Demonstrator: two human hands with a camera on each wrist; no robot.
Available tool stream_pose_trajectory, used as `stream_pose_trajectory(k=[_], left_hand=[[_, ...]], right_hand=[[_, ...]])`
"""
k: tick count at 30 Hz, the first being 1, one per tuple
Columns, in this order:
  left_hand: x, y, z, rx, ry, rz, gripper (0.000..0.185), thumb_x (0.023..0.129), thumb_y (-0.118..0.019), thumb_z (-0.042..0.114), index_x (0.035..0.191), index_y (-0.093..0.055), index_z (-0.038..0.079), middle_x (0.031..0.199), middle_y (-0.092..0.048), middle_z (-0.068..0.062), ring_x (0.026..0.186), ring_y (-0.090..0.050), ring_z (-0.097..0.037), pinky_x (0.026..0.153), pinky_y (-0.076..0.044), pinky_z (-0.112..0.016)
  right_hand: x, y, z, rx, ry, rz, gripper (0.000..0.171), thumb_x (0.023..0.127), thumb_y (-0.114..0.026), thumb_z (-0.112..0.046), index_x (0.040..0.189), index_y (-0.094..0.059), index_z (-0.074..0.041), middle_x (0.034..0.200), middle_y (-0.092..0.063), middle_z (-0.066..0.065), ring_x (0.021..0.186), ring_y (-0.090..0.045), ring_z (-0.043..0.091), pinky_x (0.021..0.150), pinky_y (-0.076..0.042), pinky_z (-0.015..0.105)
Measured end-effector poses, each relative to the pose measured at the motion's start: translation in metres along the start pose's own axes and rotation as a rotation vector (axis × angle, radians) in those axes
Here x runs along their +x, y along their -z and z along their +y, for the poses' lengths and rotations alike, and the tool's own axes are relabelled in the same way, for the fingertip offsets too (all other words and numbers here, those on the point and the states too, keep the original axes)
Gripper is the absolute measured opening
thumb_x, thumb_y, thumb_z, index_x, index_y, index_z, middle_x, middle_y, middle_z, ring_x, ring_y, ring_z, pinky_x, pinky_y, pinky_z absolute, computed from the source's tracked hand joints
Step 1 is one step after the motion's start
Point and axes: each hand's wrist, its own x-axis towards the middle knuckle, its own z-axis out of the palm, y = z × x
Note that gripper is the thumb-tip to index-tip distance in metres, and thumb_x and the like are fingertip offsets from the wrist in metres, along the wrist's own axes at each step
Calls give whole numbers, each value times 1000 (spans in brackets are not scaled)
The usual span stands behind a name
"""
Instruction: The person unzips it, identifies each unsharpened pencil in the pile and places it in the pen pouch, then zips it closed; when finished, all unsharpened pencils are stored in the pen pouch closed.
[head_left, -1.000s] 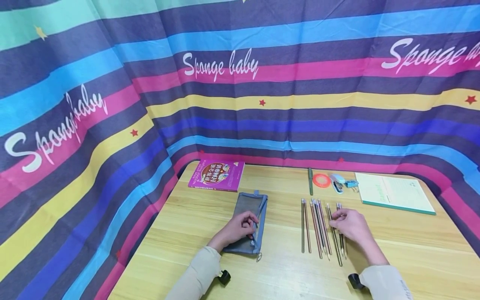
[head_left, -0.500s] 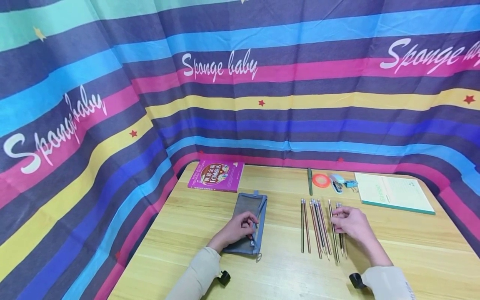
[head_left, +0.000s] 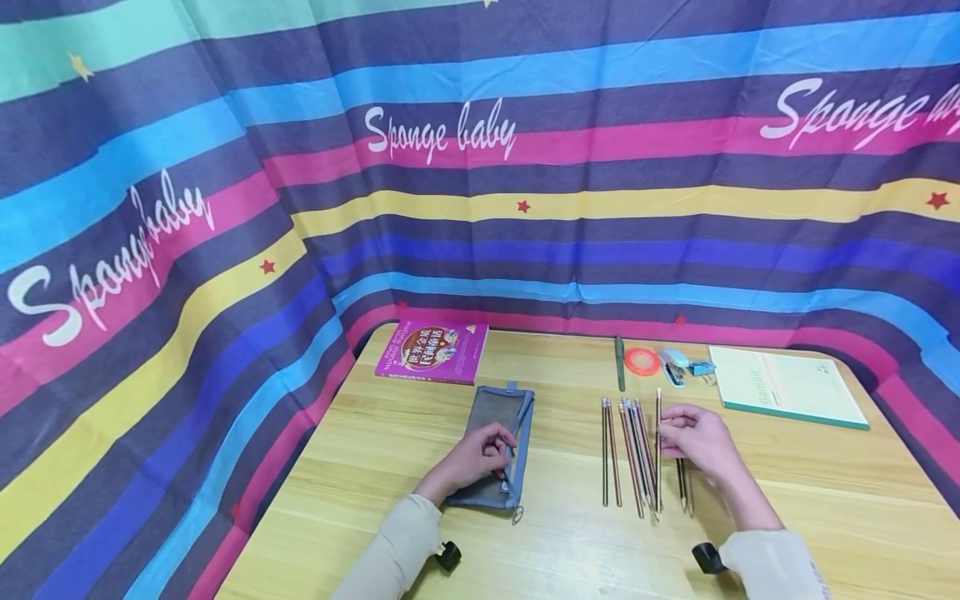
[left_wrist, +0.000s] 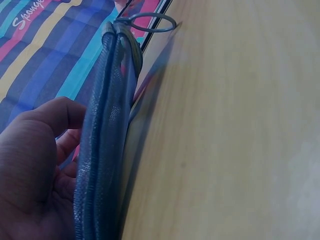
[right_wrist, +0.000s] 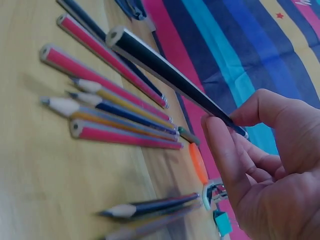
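Fingers of my right hand (head_left: 693,437) are pinching one pencil (head_left: 658,450), lifting it just above the row of pencils (head_left: 626,454) on the wooden table (head_left: 570,542). My left hand (head_left: 480,458) is gripping the grey mesh pencil case (head_left: 495,417) near its zipper.

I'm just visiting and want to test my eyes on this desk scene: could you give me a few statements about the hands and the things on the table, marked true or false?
1. The right hand pinches a pencil lifted off the table. True.
2. The left hand holds a pair of scissors. False: it holds the edge of a grey mesh pencil case.
3. More pencils lie side by side on the table. True.
4. The purple book lies under the pencil case. False: it lies apart, beyond the case.
5. The orange tape ring sits on the green notebook. False: it lies on the table beside a stapler.
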Motion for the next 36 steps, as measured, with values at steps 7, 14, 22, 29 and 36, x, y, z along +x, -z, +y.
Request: stream_pose_trajectory(k=[7,14,22,29,36], left_hand=[[0,0,-1,-8,-1,3,24,94,-63,-3,118,-61,-2,87,-56,-2,72,-61,-10,70,-59,-26],[-1,0,1,5,10,11,24,94,-64,-3,118,-62,-1,88,-57,-2,72,-61,-11,70,-59,-26],[0,0,1,21,17,16,23,95,-62,-1,117,-63,2,87,-57,0,73,-63,-12,71,-59,-26],[1,0,-1,15,9,14,23,95,-62,-1,118,-62,0,88,-57,0,72,-62,-10,71,-59,-26],[1,1,-2,6,0,14,24,94,-62,-2,118,-61,-1,88,-57,-1,71,-62,-8,71,-60,-26]], right_hand=[[3,-10,-4,64,19,-10,41,95,-64,1,129,-49,17,96,-64,5,73,-69,15,76,-64,39],[6,-23,-13,131,33,-20,34,96,-62,2,125,-49,14,101,-60,8,73,-70,15,76,-64,37],[12,-42,-22,179,43,-32,32,98,-59,2,126,-47,14,98,-61,6,73,-69,14,75,-64,36],[19,-61,-22,246,56,-36,31,97,-57,7,125,-46,13,99,-62,8,72,-69,16,75,-64,40],[22,-87,-21,314,37,-44,28,96,-57,7,120,-44,8,97,-56,3,73,-69,15,78,-64,39]])
